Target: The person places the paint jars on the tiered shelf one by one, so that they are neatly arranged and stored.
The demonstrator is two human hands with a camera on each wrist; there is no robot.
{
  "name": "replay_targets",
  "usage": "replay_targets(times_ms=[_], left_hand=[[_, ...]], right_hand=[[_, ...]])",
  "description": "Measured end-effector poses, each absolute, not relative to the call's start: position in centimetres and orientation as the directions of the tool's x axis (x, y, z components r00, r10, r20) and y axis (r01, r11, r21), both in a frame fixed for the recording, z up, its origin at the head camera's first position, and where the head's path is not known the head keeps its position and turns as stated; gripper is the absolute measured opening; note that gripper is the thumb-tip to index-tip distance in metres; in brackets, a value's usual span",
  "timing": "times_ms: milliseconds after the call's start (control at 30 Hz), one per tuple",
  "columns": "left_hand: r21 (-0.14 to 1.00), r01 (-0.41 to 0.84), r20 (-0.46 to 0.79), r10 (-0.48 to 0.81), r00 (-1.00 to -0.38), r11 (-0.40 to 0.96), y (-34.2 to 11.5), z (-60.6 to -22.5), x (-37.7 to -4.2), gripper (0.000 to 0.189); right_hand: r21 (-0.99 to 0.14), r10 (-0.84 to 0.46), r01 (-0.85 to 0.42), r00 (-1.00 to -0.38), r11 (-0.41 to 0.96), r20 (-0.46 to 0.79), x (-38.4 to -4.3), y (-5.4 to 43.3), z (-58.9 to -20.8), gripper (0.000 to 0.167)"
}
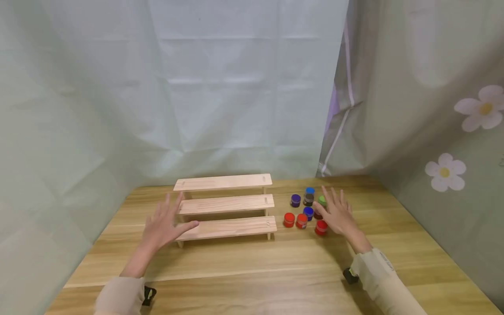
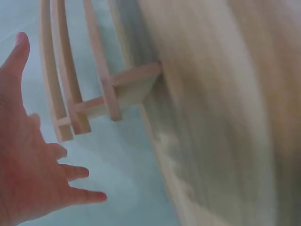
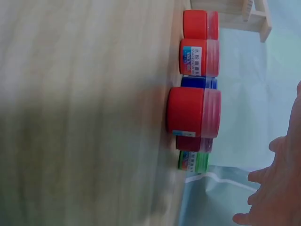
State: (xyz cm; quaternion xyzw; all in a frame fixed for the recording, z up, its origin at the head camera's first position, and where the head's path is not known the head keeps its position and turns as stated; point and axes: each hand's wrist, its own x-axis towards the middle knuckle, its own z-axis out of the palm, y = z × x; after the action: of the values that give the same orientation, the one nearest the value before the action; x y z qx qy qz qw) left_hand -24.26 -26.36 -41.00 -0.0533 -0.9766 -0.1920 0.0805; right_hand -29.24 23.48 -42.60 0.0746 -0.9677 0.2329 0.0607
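Note:
My left hand (image 1: 160, 225) hovers with spread fingers at the left end of a three-step wooden rack (image 1: 232, 227), holding nothing. In the left wrist view the rack (image 2: 101, 61) stands apart from that hand (image 2: 30, 165). My right hand (image 1: 337, 215), fingers also spread, is held above a group of small paint jars and covers some of them. Visible there are red jars (image 1: 289, 220), blue jars (image 1: 308, 213), a black jar (image 1: 309, 200) and a green jar (image 1: 322, 201). The right wrist view shows a red jar (image 3: 186, 112) upright on the table, with the right hand (image 3: 277, 188) not touching it.
The wooden table (image 1: 252, 280) reaches back to a pale hanging sheet (image 1: 236, 109). On the right hangs another sheet with white flowers (image 1: 445, 172), and a gap with a white cord (image 1: 338, 131) separates the two. Black wrist straps sit at both sleeves.

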Motion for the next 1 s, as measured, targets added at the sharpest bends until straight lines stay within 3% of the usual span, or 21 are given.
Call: replay_targets(times_ms=[300,467,567,833,1000], left_hand=[[0.489,0.11,0.15,0.041,-0.988,0.865,-27.6,-41.8,-23.4,0.116],[0.626,0.009,0.024,-0.008,-1.0,0.779,-27.6,-42.1,-23.4,0.116],[0.693,-0.025,-0.049,0.012,-0.999,0.721,-27.7,-42.4,-23.4,0.111],[0.725,-0.051,-0.116,0.049,-0.992,0.687,-27.8,-43.4,-23.2,0.103],[0.735,-0.048,-0.12,0.06,-0.991,0.676,-27.8,-43.5,-23.1,0.1]], right_hand=[[-0.587,-0.097,-0.154,-0.987,0.795,0.127,-28.7,24.3,-43.1,0.078],[-0.826,-0.077,-0.078,-0.996,0.559,0.042,-27.6,24.3,-42.5,0.074],[-0.896,-0.062,-0.006,-0.998,0.443,-0.024,-27.3,24.6,-42.8,0.074],[-0.964,-0.114,-0.005,-0.993,0.265,-0.026,-28.1,26.0,-45.6,0.1],[-0.973,-0.1,0.09,-0.988,0.212,-0.114,-28.0,25.8,-45.4,0.077]])
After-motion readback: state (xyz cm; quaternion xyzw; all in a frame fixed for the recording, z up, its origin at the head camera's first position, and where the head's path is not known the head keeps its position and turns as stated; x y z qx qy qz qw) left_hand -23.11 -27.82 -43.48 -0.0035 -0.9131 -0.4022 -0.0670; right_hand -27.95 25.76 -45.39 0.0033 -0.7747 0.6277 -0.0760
